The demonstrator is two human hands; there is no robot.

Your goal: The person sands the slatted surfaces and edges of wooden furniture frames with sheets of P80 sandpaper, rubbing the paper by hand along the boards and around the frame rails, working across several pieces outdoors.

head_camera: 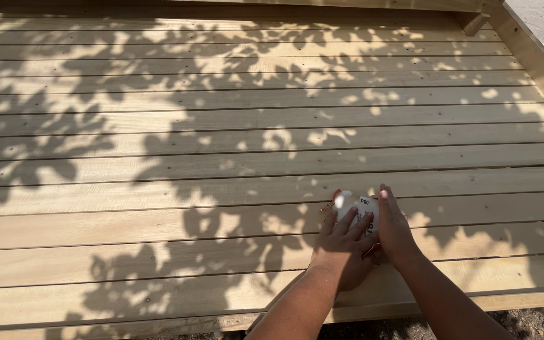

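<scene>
A round white sanding disc (pixel 355 204) with a reddish edge lies flat on the pale wooden boards (pixel 221 157). My left hand (pixel 341 249) presses on top of it, fingers spread over its near half. Against the disc's right edge rests my right hand (pixel 395 230), fingers together and pointing away from me. Both forearms come in from the lower edge of the view. The part of the disc beneath my palms is hidden.
The planked wooden surface fills the view, dappled with leaf shadows. A raised wooden rail (pixel 539 60) runs along the right side, and another board (pixel 347 3) borders the far edge. Dirt ground (pixel 536 321) shows past the near edge at lower right.
</scene>
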